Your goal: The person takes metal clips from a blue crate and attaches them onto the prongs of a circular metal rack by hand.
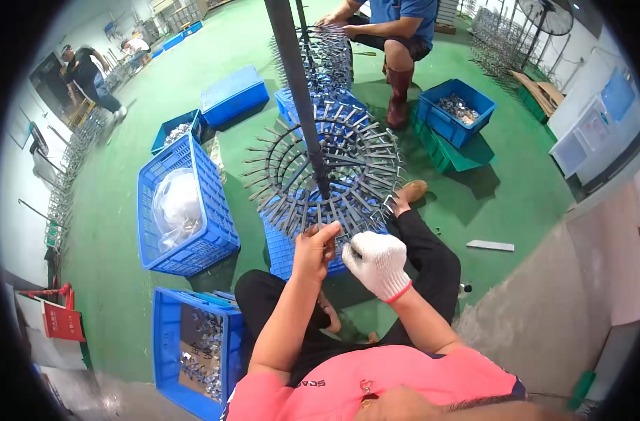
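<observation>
In front of me stands a round metal rack [278,165], its rings set with many short prongs around a dark upright pole [302,91]. Small shiny pieces show on some prongs at its right side. My bare left hand [314,251] is pinched closed at the rack's near lower edge. Close beside it, my right hand [379,263], in a white knit glove with a red cuff, has its fingers curled closed at the same edge. Whatever either hand grips is hidden or too small to name. Below the rack lies a blue plastic crate [280,254].
At left are a blue crate [225,242] holding a plastic bag [176,203] and a blue bin [167,351] of small metal pieces. A blue bin [432,116] stands right. Another person [404,28] works at a second rack [327,59]. A flat strip [490,245] lies on the floor.
</observation>
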Demonstrator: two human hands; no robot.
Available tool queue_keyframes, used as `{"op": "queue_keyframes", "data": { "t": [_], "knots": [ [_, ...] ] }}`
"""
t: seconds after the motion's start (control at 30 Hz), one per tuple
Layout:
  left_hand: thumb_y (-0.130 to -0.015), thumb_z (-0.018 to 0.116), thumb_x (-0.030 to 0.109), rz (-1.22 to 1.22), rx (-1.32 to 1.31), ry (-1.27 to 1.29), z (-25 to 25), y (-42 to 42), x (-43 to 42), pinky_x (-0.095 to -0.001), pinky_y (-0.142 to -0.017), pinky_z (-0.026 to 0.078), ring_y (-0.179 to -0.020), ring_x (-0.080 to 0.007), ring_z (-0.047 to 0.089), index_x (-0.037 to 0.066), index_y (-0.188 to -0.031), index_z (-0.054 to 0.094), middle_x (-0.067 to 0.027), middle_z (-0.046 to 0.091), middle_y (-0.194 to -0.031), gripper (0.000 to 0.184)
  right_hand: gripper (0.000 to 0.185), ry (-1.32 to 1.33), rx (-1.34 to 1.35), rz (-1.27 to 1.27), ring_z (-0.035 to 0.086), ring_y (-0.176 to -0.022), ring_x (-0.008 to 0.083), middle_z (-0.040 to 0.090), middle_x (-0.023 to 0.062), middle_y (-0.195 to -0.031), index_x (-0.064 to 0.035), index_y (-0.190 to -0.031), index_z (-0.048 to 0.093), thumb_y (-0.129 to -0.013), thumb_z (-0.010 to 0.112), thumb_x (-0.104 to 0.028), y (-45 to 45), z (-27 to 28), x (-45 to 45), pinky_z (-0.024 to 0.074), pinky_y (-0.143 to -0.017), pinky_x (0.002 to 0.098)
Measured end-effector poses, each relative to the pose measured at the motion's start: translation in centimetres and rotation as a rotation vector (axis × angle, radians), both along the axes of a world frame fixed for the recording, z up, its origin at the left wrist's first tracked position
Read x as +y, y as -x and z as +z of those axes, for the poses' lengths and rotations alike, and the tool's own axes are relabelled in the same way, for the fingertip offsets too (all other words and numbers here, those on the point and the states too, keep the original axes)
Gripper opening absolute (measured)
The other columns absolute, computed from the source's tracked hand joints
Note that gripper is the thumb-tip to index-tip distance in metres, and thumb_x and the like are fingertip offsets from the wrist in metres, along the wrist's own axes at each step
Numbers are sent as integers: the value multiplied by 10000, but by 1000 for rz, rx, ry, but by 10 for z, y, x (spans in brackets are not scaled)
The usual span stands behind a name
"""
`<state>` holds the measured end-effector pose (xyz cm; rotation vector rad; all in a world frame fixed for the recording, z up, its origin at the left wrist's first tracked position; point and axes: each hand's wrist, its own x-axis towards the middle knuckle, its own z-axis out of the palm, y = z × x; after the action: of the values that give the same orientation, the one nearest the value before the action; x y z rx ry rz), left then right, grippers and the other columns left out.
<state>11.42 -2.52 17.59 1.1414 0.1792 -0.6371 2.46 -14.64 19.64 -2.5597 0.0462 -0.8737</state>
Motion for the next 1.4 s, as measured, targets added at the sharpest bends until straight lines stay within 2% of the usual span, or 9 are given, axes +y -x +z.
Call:
{"op": "queue_keyframes", "data": {
  "t": [0.5,0.6,0.7,0.8,0.83,0.93,1.1,1.2,1.4],
  "knots": [
    [-790,754,156,4,39,33,-1,0,-1,-210,-400,268,-430,-67,386,74,-766,590,27,469,-568,185,203,63,62,-35,599,-547,270,560,77,-600,-114,-627,546,-729,688,-218,-5,7,3,446,-498,376],
    [-854,705,227,-12,132,72,1,4,7,-210,-419,315,-469,-80,448,55,-883,611,19,517,-621,199,194,33,64,-26,602,-560,276,569,80,-612,-105,-651,571,-753,688,-222,-2,5,2,455,-509,374],
    [-938,590,320,-7,215,333,-2,19,29,-226,-484,452,-604,-136,581,15,-1035,614,-32,598,-735,320,161,-68,35,60,607,-580,279,586,80,-641,-99,-704,611,-774,687,-222,8,8,1,463,-524,372],
    [-970,512,387,129,291,431,-11,43,41,-274,-654,548,-806,-194,646,-6,-1165,595,-100,657,-924,446,99,-205,86,210,619,-615,272,616,83,-705,-92,-812,662,-773,695,-176,22,14,8,479,-552,360],
    [-977,500,365,80,296,540,-24,46,50,-349,-809,546,-938,-242,635,-20,-1162,598,-137,647,-1033,439,96,-258,96,267,621,-614,270,622,86,-712,-82,-828,668,-765,704,-145,26,18,13,484,-555,351],
    [-988,474,349,167,327,461,-33,58,51,-302,-754,567,-962,-258,649,-40,-1188,571,-157,645,-1084,447,182,-227,132,400,635,-671,249,645,62,-788,-112,-911,681,-737,732,-114,30,18,27,502,-577,344],
    [-962,498,172,87,294,405,-30,68,50,-361,-889,516,-1035,-244,617,-37,-1225,553,-154,621,-1149,341,187,-143,158,441,636,-708,236,645,43,-842,-149,-911,695,-725,722,-146,27,8,34,504,-597,347],
    [-961,493,162,59,275,458,-42,71,48,-377,-930,495,-1033,-242,616,-40,-1233,545,-160,617,-1159,343,190,-85,160,454,626,-692,238,641,37,-838,-164,-908,700,-718,715,-158,25,4,29,495,-594,351],
    [-959,520,171,56,301,447,-43,72,47,-384,-893,515,-1009,-244,622,-26,-1243,538,-160,618,-1156,345,150,15,31,442,607,-643,237,603,36,-794,-136,-853,648,-711,695,-156,26,4,25,474,-557,351]
  ]
}}
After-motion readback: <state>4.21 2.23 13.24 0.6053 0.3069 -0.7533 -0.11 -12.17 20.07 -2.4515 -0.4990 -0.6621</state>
